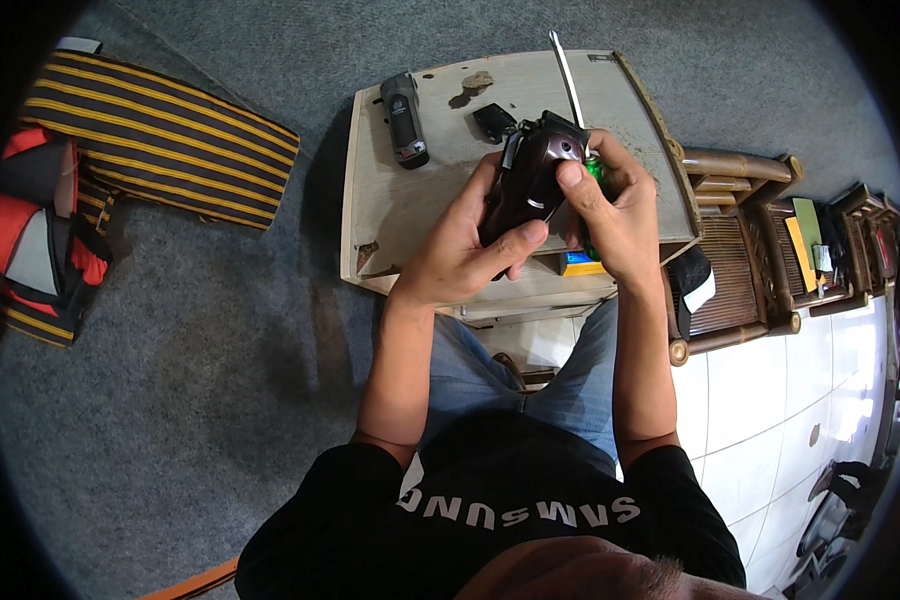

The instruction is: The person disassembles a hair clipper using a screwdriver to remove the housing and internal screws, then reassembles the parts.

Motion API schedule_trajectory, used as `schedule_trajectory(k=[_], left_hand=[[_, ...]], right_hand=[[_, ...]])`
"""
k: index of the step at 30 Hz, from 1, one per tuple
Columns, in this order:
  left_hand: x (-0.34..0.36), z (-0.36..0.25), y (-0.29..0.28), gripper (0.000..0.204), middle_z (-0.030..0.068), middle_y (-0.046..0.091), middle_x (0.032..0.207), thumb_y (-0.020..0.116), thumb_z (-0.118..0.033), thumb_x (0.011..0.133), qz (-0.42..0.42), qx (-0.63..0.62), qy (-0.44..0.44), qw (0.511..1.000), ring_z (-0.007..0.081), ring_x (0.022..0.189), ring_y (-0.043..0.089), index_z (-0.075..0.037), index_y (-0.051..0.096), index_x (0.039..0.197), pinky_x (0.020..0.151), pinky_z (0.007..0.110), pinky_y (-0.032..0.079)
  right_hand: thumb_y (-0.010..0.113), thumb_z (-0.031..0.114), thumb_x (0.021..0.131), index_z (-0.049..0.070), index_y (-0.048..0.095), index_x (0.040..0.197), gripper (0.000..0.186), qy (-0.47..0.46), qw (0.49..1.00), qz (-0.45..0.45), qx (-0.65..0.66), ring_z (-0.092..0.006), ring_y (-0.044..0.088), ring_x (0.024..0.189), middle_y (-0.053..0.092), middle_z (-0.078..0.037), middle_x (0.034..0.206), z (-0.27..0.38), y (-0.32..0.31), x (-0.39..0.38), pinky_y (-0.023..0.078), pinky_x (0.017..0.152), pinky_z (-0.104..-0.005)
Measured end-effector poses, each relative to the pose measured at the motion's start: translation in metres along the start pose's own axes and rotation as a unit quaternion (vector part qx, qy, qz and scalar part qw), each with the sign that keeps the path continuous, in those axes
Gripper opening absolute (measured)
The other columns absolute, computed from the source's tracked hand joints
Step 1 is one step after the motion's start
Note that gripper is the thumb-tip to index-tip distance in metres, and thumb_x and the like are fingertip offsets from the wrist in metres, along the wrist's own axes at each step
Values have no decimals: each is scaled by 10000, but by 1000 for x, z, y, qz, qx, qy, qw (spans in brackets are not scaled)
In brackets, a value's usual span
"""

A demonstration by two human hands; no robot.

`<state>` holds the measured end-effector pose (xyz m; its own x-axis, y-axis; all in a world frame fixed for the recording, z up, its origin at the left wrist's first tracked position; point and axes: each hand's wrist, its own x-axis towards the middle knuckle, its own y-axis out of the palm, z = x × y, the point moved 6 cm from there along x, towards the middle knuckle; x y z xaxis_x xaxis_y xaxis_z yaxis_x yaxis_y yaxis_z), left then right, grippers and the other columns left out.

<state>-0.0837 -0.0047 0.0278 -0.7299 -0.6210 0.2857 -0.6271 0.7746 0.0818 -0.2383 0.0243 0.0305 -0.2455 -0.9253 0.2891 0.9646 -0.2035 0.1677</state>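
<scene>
Wearer's head [580,572] occupies the lower edge; both forearms [398,370] extend forward; left hand [458,258] grasps a hair clipper [532,190], fingers wrapped around its body, above the pale table [440,185]; right hand [618,215] lays its thumb on the clipper, fingers clasping a green-handled screwdriver [569,95]; clipper is glossy, dark maroon.

2 bare forearms [400,370] reaching forward, nearly parallel, wrists [640,287] apart, left hand [462,250] curled in a hold, left thumb [515,245] angled up to the right, right hand [625,215] just beside it, fingers [615,150] bent, right thumb [583,190] pointing up and leftward
</scene>
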Motion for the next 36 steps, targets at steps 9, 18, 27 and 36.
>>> schedule_trajectory(k=[9,18,27,36], left_hand=[[-1,5,-5,533,12,573,951,669,-253,1062,-21,16,5,1000,56,603,520,-51,400,1475,538,219,433],[-1,1,-33,356,66,600,983,548,-415,1109,-229,-77,24,970,99,513,527,-80,464,1195,449,258,432],[-2,1,-35,370,70,603,974,564,-423,1099,-252,-84,13,964,109,506,541,-81,478,1212,430,265,440],[2,5,-29,355,77,607,977,560,-392,1104,-228,-77,18,970,117,510,559,-70,482,1232,436,275,456]], right_hand=[[724,405,1011,-17,657,1114,440,-12,999,-30,6,-62,525,452,665,-26,712,0,-2,-1,386,403,-219],[602,376,1088,70,570,974,328,-1,991,-119,63,-84,509,438,578,-21,694,-4,-16,9,390,388,-235],[685,401,999,37,734,1059,372,-191,870,34,-453,-266,687,646,664,-138,708,28,-15,105,543,649,-405],[691,370,948,153,800,1112,293,-216,776,176,-566,-383,742,859,764,-174,890,-27,-6,142,579,811,-482]])
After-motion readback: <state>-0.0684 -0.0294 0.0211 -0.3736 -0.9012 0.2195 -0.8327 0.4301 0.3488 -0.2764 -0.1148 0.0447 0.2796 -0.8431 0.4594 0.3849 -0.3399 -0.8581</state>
